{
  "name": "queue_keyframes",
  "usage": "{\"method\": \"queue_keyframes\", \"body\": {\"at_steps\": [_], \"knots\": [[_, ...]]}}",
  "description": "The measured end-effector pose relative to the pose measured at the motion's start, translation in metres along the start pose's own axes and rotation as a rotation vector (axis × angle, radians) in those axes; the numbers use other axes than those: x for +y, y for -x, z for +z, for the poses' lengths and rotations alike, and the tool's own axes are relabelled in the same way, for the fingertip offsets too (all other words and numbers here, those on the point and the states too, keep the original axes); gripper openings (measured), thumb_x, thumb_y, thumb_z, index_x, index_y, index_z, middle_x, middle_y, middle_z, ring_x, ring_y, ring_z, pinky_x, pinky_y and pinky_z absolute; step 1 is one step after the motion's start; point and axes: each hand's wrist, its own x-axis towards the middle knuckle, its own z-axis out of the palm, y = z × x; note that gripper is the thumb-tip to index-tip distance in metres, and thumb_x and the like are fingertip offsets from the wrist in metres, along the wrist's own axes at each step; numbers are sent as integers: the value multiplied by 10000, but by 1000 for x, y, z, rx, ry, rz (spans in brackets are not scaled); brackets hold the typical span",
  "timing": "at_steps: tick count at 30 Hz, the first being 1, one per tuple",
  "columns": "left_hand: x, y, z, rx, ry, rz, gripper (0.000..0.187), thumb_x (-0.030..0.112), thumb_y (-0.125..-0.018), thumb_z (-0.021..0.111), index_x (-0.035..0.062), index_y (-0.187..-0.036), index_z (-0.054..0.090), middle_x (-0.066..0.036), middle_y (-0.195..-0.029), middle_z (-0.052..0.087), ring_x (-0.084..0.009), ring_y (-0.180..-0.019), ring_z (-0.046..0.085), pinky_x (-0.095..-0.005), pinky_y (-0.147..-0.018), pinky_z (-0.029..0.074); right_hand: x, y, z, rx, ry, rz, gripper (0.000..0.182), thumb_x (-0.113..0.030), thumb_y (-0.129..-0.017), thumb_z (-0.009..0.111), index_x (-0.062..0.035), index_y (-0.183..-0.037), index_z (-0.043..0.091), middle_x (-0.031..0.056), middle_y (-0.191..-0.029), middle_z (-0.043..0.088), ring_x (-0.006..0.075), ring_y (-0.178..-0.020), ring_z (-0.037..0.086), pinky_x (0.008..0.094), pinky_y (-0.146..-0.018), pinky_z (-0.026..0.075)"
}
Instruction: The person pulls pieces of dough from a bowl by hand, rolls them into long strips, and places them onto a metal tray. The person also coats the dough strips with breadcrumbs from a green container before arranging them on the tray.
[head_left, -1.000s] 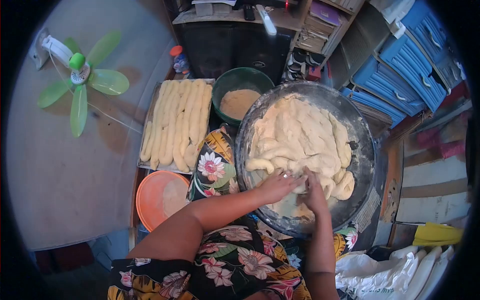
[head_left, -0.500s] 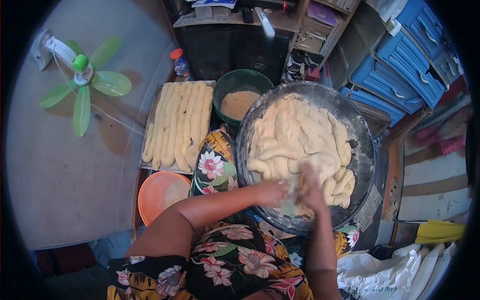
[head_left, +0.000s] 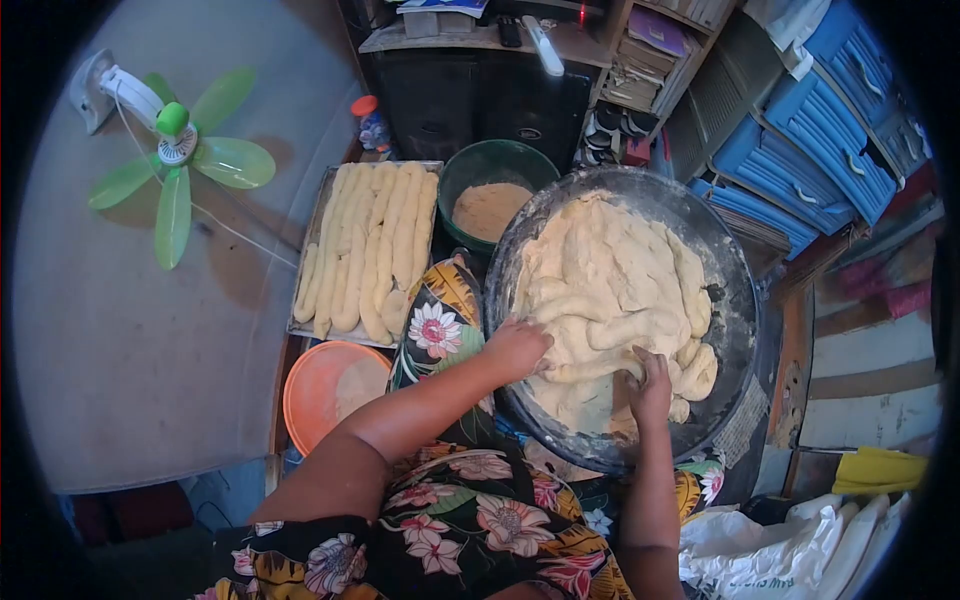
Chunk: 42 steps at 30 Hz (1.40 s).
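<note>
A large dark round basin [head_left: 735,265] holds a broad mass of pale dough [head_left: 605,255], with thick folded strands along its near side. At the near left of the dough, my left hand [head_left: 518,349] is closed on one end of a dough strand [head_left: 590,372]. My right hand [head_left: 650,384] grips the same strand farther right, thumb and fingers bent around it. Coils of dough [head_left: 697,372] lie just right of my right hand. Left of the basin, long dough rolls [head_left: 365,250] lie side by side on a metal tray [head_left: 297,327].
A green bowl [head_left: 545,170] with brownish powder stands between tray and basin. An orange bowl [head_left: 300,410] sits below the tray. A green-bladed fan [head_left: 177,148] is at the left, blue drawers [head_left: 790,170] at the upper right, white bags [head_left: 760,550] at the lower right.
My hands, blurred and close together before, have moved apart, left hand to the left and right hand slightly right. A strand now stretches between them. The view has shifted slightly.
</note>
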Motion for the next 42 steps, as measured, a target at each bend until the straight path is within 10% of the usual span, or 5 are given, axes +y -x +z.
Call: {"method": "queue_keyframes", "body": {"at_steps": [5, 23, 29, 37, 42], "knots": [[7, -6, 40, -148, -167, 92, 210, 220, -710, 602, 87, -872, 605, -105, -913, 586, -273, -903, 570, -422, -820, 392, -12, 24, 6, -174, 727, -158, 527, -136, -695, 652, -160, -1205, 526, 154, -1248, 448, 344, -1107, 458, 385, -920, 393], [-4, -50, 28, 416, 29, -119, 445, 342, -782, 617, 26, -1069, 490, -200, -1019, 564, -415, -871, 556, -426, -758, 449, -9, -10, 20, 94, 215, -197, 466, -97, -708, 630, -27, -1151, 504, 199, -1111, 527, 372, -1051, 471, 402, -899, 379], [64, -44, -59, 354, 1258, -269, 484, 181, -842, 585, 67, -1247, 345, -121, -880, 526, -148, -737, 529, -288, -618, 446, -73, -16, 50, -16, -342, -237, 935, -120, -632, 736, 40, -1367, 181, 198, -1323, 389, 296, -1248, 355, 371, -1039, 271], [2, 19, -263, 907, 2016, 242, 361, 113, -869, 542, 112, -1211, 427, -27, -763, 479, -95, -623, 478, -239, -523, 422, -65, -2, 58, -419, 160, -176, 427, -193, -707, 679, 52, -1024, 531, 163, -784, 610, 228, -733, 613, 337, -683, 476], [-114, 85, -263, 935, 1555, -105, 467, 11, -781, 543, 41, -1221, 390, -53, -775, 484, -163, -652, 520, -315, -591, 482, -33, -4, 6, -569, -901, 368, 462, -203, -687, 713, 0, -1059, 528, 102, -705, 567, 224, -585, 580, 324, -544, 481]]}}
